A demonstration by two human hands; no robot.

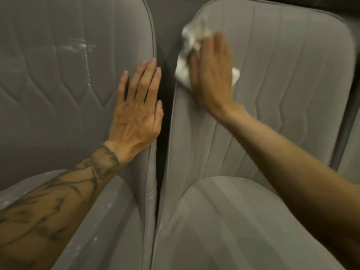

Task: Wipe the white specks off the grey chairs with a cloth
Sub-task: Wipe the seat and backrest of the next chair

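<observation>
Two grey padded chairs stand side by side. My right hand [211, 75] presses a crumpled white cloth [188, 53] flat against the upper left part of the right chair's backrest [282, 75]; the hand and cloth are motion-blurred. My left hand [136, 112] lies flat, fingers apart, on the right edge of the left chair's backrest [58, 94], holding nothing. White specks [101, 209] dot the left chair's seat [116, 221] beside my tattooed forearm. White smears [78, 46] mark the left backrest higher up.
A narrow dark gap [165, 114] runs between the two chairs. The right chair's seat [233, 221] fills the lower middle. Part of a third grey chair [350, 152] shows at the right edge.
</observation>
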